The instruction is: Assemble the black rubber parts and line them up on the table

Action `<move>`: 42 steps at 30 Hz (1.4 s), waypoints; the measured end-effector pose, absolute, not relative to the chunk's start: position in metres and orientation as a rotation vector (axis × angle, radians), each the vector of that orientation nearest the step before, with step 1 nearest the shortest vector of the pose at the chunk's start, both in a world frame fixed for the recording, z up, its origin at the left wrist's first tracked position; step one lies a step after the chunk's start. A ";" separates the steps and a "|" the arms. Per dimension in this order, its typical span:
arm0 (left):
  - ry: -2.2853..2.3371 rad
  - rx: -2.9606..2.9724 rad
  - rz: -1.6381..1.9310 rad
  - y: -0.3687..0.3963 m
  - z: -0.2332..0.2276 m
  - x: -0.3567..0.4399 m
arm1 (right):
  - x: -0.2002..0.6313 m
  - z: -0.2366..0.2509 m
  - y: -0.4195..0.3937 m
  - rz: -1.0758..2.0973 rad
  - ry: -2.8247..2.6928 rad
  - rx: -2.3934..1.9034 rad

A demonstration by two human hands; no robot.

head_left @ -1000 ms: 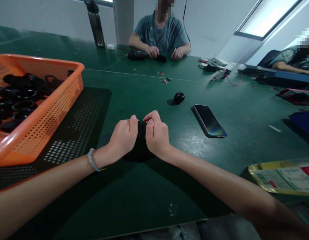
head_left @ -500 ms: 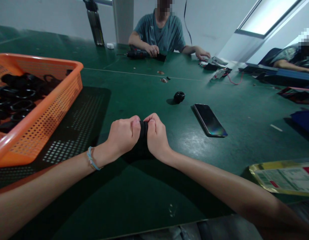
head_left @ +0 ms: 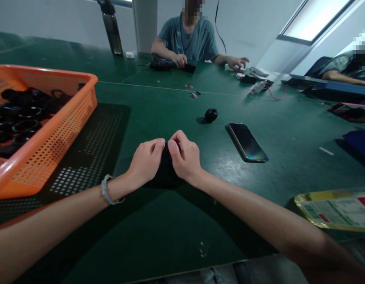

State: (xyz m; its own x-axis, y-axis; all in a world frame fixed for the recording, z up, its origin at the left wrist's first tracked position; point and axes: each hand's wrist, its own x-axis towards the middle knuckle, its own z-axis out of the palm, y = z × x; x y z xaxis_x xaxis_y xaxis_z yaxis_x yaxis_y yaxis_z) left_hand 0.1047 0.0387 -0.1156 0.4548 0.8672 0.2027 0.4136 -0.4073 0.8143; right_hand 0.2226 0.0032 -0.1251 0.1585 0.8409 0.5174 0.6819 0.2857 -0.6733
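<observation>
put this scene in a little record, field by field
left hand: curled, thumb on top
right hand: curled, facing the left
held item: too dark between the hands to tell
left side: orange basket with black parts
beyond hands: small black piece on green table
right side: phone, shiny packet
across: seated co-worker

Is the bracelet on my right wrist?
No, the bracelet is around the wrist of your left hand, while the wrist of your right hand is bare.
</observation>
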 end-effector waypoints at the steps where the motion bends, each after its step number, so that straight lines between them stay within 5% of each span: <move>1: 1.058 1.954 0.833 0.038 -0.116 0.105 | 0.223 -0.125 0.003 0.153 -1.598 -1.426; 11: 1.083 1.431 0.722 0.033 -0.120 0.111 | 0.231 -0.123 0.003 -0.187 -1.801 -1.237; 42: 1.286 2.680 0.674 0.036 -0.105 0.102 | 0.213 -0.130 0.000 0.570 -1.242 -1.495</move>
